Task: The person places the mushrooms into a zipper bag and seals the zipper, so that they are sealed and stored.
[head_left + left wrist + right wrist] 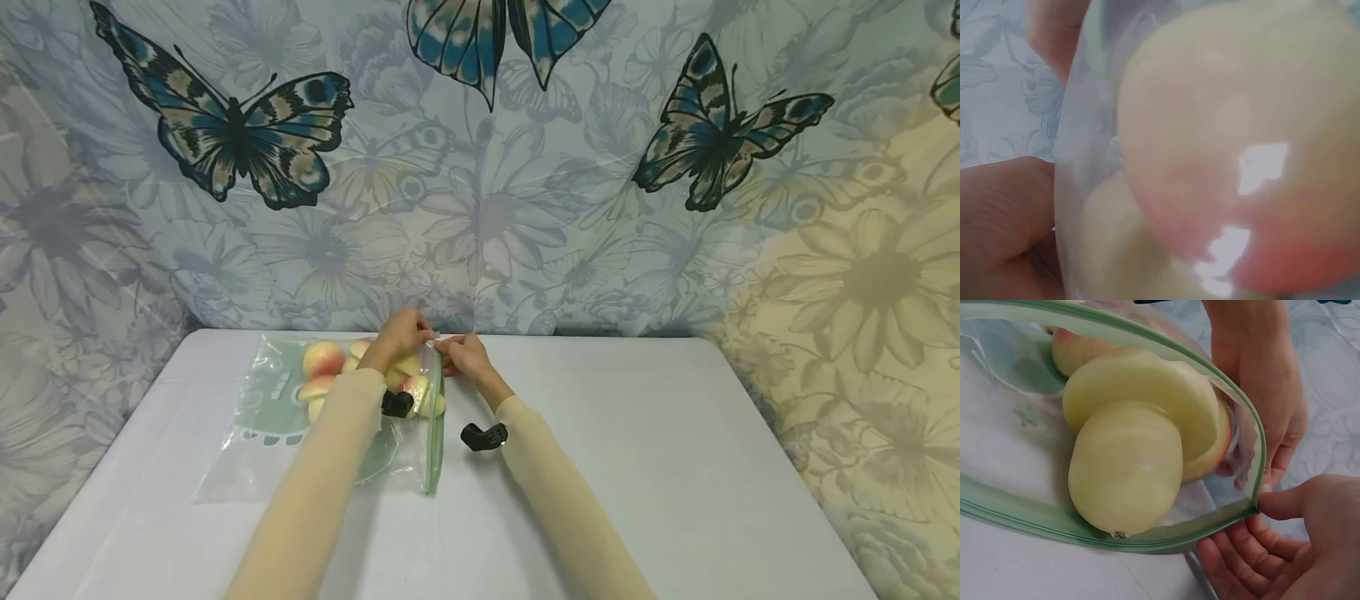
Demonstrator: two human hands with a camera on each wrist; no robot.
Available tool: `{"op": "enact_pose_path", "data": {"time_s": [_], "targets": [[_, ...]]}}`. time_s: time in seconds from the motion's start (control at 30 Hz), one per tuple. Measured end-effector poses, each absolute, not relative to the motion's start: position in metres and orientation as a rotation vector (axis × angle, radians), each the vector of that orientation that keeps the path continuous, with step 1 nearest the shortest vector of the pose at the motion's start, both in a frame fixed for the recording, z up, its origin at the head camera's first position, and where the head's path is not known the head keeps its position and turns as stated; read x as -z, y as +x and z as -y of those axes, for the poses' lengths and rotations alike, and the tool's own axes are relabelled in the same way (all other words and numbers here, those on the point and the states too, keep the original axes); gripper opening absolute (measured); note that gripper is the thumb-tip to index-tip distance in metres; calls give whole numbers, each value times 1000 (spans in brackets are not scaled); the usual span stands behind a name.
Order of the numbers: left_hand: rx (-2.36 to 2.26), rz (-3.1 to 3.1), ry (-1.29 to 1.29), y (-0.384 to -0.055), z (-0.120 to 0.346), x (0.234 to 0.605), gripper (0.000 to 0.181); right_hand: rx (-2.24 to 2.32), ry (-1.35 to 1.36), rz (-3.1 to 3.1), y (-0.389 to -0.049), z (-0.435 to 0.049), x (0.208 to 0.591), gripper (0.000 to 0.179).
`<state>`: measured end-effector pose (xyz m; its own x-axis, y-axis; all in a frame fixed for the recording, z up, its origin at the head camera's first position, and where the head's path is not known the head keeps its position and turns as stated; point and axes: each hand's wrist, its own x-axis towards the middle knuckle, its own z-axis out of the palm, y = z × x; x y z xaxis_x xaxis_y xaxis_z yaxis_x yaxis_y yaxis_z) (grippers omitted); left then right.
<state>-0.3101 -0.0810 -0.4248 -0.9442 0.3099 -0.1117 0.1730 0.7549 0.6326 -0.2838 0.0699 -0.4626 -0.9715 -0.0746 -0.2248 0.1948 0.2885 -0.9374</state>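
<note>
A clear zip bag (251,467) with green print lies on its side, its green zip edge (435,442) turned right. Several yellow fruits (324,358), some blushed red, are inside; their kind is not certain. At the far end of the zip edge, my left hand (402,336) pinches the bag's film. Right beside it, my right hand (465,357) pinches the corner of the zip between thumb and fingers. In the right wrist view the mouth gapes wide, with a pale yellow fruit (1125,469) close to the opening. A red-blushed fruit (1235,150) behind the film fills the left wrist view.
A white-covered table (637,467) extends under the bag and to the right. Behind it hangs a patterned cloth (487,208) with large butterflies, close to the table's far edge. Black wrist cameras sit on both forearms, the right one (483,437) beside the bag's mouth.
</note>
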Motion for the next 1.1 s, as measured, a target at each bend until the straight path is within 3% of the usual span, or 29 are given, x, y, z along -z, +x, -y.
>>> {"op": "enact_pose_path", "data": {"time_s": [1.1], "targets": [[-913,-2883,361,-313,83,429,18,1711,82,-2277,-245,-73,461,24]]}}
